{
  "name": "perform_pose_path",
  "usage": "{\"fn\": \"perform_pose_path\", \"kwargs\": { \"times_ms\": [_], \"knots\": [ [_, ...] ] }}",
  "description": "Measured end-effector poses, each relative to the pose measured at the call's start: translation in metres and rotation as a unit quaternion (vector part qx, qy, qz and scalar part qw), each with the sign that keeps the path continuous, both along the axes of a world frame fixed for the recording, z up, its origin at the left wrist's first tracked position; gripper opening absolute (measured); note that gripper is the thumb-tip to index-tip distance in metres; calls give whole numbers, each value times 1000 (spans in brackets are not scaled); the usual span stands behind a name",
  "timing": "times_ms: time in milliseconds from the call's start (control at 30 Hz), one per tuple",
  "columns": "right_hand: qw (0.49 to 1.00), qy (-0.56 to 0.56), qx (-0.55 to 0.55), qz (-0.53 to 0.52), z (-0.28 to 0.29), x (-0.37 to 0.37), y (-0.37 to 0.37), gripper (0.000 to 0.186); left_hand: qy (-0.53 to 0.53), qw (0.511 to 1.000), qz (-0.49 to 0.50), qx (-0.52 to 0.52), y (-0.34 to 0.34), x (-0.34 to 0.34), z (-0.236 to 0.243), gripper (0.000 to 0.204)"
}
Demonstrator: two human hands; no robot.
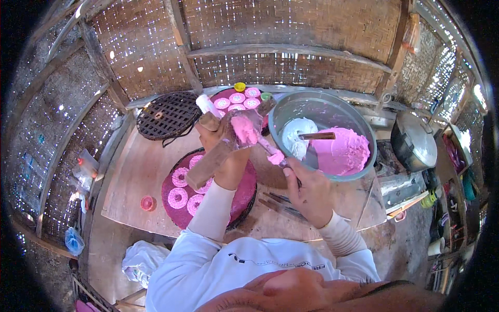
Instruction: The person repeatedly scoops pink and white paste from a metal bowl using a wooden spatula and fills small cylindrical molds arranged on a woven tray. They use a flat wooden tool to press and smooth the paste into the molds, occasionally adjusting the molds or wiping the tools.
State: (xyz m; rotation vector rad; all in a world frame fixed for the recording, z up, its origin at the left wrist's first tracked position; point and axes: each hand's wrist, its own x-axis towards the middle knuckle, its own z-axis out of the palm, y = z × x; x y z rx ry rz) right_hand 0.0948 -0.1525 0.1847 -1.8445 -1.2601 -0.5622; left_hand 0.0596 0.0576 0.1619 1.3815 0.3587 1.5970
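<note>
My left hand (232, 164) is wrapped round a wooden press-like tool (208, 165), raised over a round tray. Pink dough (244, 130) fills the tool's top. In my right hand (310, 191) is a spatula (264, 143) smeared with pink dough; its tip reaches the dough in the tool. To the right stands a grey basin (325, 98) holding a white mass (298, 130) and pink dough (343, 151), with a wooden stick (318, 135) lying across them. Beneath my left arm, the purple-lined tray (169, 208) carries several pink ring-shaped pieces (178, 198), partly hidden.
Another tray (214, 97) of pink rounds sits at the back, beside a yellow cup (239, 86) and a white bottle (207, 105). A dark woven tray (169, 115) lies back left. Thin dark sticks (283, 205) and a small red dish (148, 203) rest on the wooden table (130, 182). A lidded pot (414, 140) stands right.
</note>
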Motion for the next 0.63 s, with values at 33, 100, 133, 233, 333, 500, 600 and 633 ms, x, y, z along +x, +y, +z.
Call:
{"fn": "perform_pose_path", "kwargs": {
  "times_ms": [33,100,133,233,333,500,600,633],
  "knots": [
    [1000,3,1,6,-2,-2,-1,20,7,1000,12,2,0,-3,5,43],
    [999,19,-3,26,-3,-4,-5,19,43,996,68,30,-1,-6,13,45],
    [999,30,-9,39,-1,-5,-11,19,76,988,116,67,-2,-6,17,47],
    [998,41,14,38,-1,9,-13,17,187,901,286,268,14,-3,6,43],
    [997,77,14,-5,3,28,-2,16,31,993,-82,78,68,7,-56,35],
    [993,115,-33,20,0,15,-15,20,-137,966,-217,-29,60,16,-51,37],
    [981,145,-70,110,-1,14,-38,24,-73,992,-36,94,18,0,3,40],
    [955,241,-26,172,1,17,-44,26,-70,993,-35,94,18,-2,2,40]
  ]
}}
